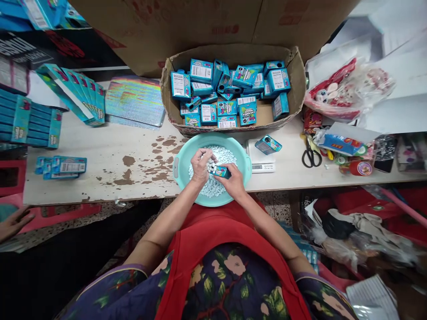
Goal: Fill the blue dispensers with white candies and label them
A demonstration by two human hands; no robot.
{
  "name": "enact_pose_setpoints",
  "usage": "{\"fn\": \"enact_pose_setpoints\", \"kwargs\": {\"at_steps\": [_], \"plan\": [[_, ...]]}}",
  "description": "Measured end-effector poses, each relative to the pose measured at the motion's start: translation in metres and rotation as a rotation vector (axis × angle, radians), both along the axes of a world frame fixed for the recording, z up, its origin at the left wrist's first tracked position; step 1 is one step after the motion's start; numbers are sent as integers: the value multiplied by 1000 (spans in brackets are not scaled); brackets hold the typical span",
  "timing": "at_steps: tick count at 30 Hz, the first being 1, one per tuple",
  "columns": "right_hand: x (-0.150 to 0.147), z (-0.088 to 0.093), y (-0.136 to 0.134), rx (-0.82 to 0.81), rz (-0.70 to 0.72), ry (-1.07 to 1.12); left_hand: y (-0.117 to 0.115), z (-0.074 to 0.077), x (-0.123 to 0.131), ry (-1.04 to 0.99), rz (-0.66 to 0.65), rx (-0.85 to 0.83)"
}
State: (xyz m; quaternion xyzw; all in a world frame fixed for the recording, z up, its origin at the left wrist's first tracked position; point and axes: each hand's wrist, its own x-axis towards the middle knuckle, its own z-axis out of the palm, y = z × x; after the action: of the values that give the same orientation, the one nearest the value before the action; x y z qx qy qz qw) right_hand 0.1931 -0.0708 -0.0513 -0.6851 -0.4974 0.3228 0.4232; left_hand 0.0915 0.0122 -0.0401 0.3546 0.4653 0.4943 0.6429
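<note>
Mid-frame, left hand (199,165) curls round small white pellets (211,168), right hand (235,181) grips small blue cardboard box (221,172); upper-centre blue boxes (247,112) read "CARAMELO"

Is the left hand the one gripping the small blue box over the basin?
No, the right hand grips the small blue box; the left hand is beside it, at some white pieces.

A: How many hands were visible?
B: Three: one left hand (199,166), one right hand (235,181) and one co-worker's hand (14,224).
A: Which items occurred singly?
B: One green basin (182,165), one scale (263,168), one pair of scissors (311,156).
A: And central blue boxes?
B: One held box (221,171), one box on the scale (268,145); at least twenty boxes in the carton (296,89) overlapped, preventing exact counting.
A: White pellets (213,190)?
B: They were too numerous to count.
</note>
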Motion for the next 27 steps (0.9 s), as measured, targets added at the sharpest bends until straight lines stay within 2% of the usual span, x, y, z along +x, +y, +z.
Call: {"fn": "enact_pose_setpoints", "kwargs": {"at_steps": [6,13,21,24,26,27], "plan": [[-3,5,4,-3,0,26,3,3,-3,24,-7,86],[-9,8,-1,15,-65,71,0,10,-10,12,-16,83],[-13,1,-3,-2,-91,102,-9,14,-8,-23,-132,63],[-3,1,-9,-5,-88,153,4,7,-19,19,-122,43],[8,4,-15,37,-120,193,17,-5,-32,185,-131,45],[14,6,-18,66,-135,208,22,-13,-37,328,-183,66]]}}
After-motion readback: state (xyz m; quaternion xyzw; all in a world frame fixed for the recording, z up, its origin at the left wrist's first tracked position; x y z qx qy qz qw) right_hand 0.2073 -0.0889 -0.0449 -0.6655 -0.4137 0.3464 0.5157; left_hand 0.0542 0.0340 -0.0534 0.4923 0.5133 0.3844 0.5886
